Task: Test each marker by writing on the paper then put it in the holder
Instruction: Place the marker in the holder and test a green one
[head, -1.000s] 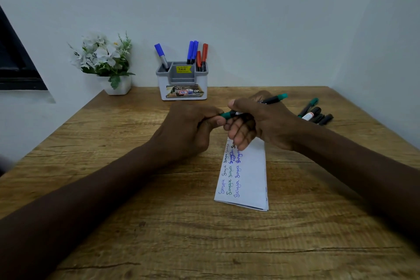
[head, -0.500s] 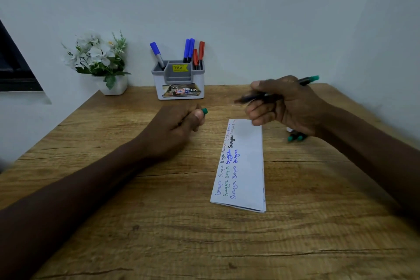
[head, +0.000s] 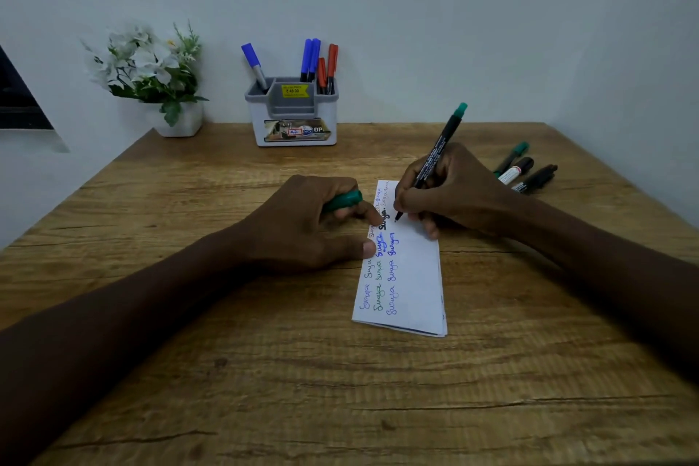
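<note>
The right hand [head: 454, 197] pinches the black, green-ended marker [head: 442, 147] tip-down on the folded white paper [head: 416, 276]; the left hand [head: 302, 227], curled round its green cap [head: 342, 199], pins only one edge, so the sheet may skid.

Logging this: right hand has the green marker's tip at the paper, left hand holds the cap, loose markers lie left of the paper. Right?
One slip: the head view shows the loose markers right of the paper, beyond the right hand. The rest holds: green marker tip at the paper, left hand gripping the cap.
</note>
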Tool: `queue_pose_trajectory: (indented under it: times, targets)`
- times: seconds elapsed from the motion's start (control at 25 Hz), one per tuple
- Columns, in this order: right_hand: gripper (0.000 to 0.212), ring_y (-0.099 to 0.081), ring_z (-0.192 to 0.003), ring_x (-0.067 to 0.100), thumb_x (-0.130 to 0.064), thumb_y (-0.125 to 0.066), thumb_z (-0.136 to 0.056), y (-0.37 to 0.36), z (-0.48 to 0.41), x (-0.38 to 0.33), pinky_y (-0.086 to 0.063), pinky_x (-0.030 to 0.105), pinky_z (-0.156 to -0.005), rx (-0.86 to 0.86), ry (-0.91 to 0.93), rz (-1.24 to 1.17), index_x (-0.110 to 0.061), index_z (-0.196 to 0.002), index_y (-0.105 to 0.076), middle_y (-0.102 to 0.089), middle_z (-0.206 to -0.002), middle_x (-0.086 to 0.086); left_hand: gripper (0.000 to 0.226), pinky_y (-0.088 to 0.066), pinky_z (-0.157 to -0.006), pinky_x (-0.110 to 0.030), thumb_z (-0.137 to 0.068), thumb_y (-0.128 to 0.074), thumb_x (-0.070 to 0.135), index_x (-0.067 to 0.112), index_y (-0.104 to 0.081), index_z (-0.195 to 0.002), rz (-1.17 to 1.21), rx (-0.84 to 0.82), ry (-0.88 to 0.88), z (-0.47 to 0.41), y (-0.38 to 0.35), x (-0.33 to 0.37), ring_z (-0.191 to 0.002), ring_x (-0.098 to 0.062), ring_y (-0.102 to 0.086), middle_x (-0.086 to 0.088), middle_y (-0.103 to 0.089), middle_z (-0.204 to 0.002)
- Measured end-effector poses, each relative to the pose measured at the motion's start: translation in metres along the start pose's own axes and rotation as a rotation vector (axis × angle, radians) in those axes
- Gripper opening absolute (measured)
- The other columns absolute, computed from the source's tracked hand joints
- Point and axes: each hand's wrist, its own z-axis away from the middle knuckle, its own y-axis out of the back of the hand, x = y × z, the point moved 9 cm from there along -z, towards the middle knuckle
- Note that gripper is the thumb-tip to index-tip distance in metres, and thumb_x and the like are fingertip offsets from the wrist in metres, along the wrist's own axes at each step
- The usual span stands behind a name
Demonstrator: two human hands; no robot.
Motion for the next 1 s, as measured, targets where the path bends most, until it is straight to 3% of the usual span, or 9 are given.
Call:
queue_pose_trajectory:
  times: [0.16,0.32,0.52,0.68,0.8,1.0]
  targets:
    - [0.013,-0.064,-0.043,0.014,-0.001,-0.07,-0.09,-0.005,0.003,-0.005,-0.054,0.023,-0.046,-0.023,0.025,0.042,0.011,-0.085,-0.071,-0.071,-0.06,0.009,0.043,-0.044,-0.059,-0.02,-0.079,-0.087,0.034,0.001,-0.06,-0.084,0.014,-0.01,-0.03,0.001,-0.001,0.001,-0.075,0.01,-0.062,0.042,-0.064,-0.082]
    - [0.011,-0.065,-0.045,0.019,-0.002,-0.071,-0.09,-0.007,0.002,-0.004,-0.055,0.024,-0.047,-0.015,0.036,0.07,0.007,-0.084,-0.072,-0.072,-0.063,0.015,0.047,-0.051,-0.065,-0.03,-0.078,-0.088,0.036,0.006,-0.052,-0.077,0.008,-0.01,-0.024,0.001,-0.002,0.0,-0.083,0.013,-0.065,0.019,-0.074,-0.088]
    - [0.01,-0.066,-0.049,0.027,-0.004,-0.072,-0.09,-0.008,0.0,-0.004,-0.057,0.027,-0.049,-0.032,0.039,0.095,0.004,-0.085,-0.073,-0.072,-0.065,0.018,0.047,-0.052,-0.069,-0.042,-0.077,-0.086,0.046,0.013,-0.053,-0.077,-0.029,-0.006,-0.023,0.0,-0.001,-0.005,-0.078,-0.007,-0.067,0.006,-0.073,-0.087]
    - [0.01,-0.066,-0.048,0.022,-0.003,-0.071,-0.09,-0.008,0.001,-0.003,-0.056,0.025,-0.047,-0.042,0.026,0.085,0.005,-0.084,-0.073,-0.072,-0.063,0.014,0.044,-0.052,-0.068,-0.042,-0.077,-0.085,0.046,0.016,-0.054,-0.078,-0.015,-0.01,-0.006,0.0,-0.001,-0.005,-0.078,-0.008,-0.066,0.004,-0.072,-0.086]
    - [0.009,-0.064,-0.045,0.019,-0.001,-0.071,-0.089,-0.006,0.001,-0.001,-0.053,0.025,-0.046,-0.027,0.012,0.074,0.005,-0.082,-0.072,-0.07,-0.059,0.01,0.04,-0.051,-0.068,-0.044,-0.077,-0.084,0.05,0.019,-0.058,-0.082,-0.021,-0.019,0.01,-0.001,-0.002,-0.008,-0.075,-0.018,-0.064,-0.002,-0.071,-0.086]
    - [0.01,-0.064,-0.046,0.022,-0.003,-0.071,-0.09,-0.006,0.0,-0.002,-0.054,0.026,-0.046,-0.018,0.015,0.088,0.005,-0.083,-0.072,-0.071,-0.061,0.014,0.044,-0.055,-0.071,-0.049,-0.075,-0.084,0.054,0.026,-0.05,-0.076,-0.011,-0.021,0.013,-0.002,-0.001,-0.007,-0.084,-0.019,-0.069,0.0,-0.076,-0.097]
